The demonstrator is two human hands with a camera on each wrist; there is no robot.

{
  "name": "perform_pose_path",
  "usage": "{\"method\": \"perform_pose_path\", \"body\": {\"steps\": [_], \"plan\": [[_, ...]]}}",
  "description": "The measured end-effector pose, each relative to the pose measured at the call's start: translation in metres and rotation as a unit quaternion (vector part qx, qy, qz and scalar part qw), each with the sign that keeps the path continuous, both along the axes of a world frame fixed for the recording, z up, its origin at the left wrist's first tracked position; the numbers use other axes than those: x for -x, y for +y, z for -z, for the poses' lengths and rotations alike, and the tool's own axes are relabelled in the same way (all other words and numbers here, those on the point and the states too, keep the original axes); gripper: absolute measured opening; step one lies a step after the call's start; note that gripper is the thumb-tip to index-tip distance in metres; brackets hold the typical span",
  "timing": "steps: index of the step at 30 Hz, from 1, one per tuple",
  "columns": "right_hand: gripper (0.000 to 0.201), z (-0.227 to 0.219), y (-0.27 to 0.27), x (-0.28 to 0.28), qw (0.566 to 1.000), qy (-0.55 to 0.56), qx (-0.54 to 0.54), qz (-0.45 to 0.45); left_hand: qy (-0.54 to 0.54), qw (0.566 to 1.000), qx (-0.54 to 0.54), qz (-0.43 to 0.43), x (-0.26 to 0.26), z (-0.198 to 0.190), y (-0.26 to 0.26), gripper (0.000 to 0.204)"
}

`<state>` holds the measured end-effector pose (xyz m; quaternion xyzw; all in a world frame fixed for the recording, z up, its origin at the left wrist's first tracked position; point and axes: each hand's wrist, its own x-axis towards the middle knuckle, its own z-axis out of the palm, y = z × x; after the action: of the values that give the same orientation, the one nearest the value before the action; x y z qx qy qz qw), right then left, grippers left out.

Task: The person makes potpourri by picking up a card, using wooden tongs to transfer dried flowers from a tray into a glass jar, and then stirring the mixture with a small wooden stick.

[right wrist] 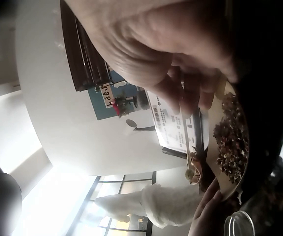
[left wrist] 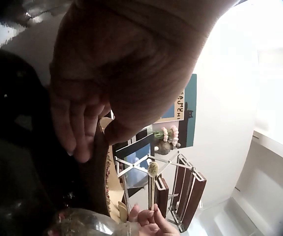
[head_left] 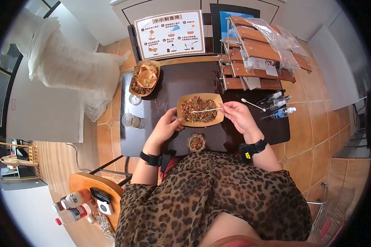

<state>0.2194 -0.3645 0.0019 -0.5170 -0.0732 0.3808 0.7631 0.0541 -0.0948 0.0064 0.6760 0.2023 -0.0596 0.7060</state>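
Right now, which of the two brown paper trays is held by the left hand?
The nearer paper tray, whose left end the left hand grips; the farther paper tray stands untouched, with crumpled brown paper in it.

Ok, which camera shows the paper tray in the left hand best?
Head view: the paper tray shows from above, nearly whole, with dried mix inside. The right wrist view catches part of both; the left wrist view, mostly the tray's side, nearly edge-on.

2 bare forearms angle forward. The left hand grips between thumb and fingers; the right hand pinches at its fingertips.
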Motion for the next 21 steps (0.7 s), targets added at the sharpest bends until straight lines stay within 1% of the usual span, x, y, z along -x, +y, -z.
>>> {"method": "perform_pose_path", "body": {"steps": [5, 10, 13, 16, 19, 20, 21], "plan": [[0.015, -0.001, 0.009, -0.012, 1.000, 0.004, -0.013, 0.007, -0.008, 1.000, -0.003, -0.004, -0.008, 0.011, 0.006, 0.051], [0.016, 0.004, 0.011, -0.017, 1.000, -0.001, -0.003, 0.004, -0.011, 1.000, 0.004, -0.017, -0.011, 0.009, 0.010, 0.052], [0.016, 0.002, 0.011, -0.015, 1.000, -0.007, -0.009, 0.006, -0.013, 0.999, -0.029, -0.009, -0.008, 0.009, 0.012, 0.049], [0.015, 0.002, 0.009, -0.016, 1.000, -0.014, -0.018, 0.010, -0.024, 0.996, -0.072, -0.047, 0.001, 0.000, 0.012, 0.050], [0.015, 0.000, 0.006, -0.014, 1.000, -0.012, -0.022, 0.007, -0.031, 0.991, -0.125, 0.034, 0.012, -0.017, 0.021, 0.053], [0.015, -0.002, 0.006, -0.013, 1.000, -0.010, -0.023, 0.006, -0.036, 0.990, -0.111, 0.085, 0.016, -0.024, 0.019, 0.055], [0.015, -0.005, 0.007, -0.012, 1.000, -0.019, -0.018, 0.007, -0.042, 0.985, -0.099, 0.135, 0.020, -0.040, 0.015, 0.057]]}}
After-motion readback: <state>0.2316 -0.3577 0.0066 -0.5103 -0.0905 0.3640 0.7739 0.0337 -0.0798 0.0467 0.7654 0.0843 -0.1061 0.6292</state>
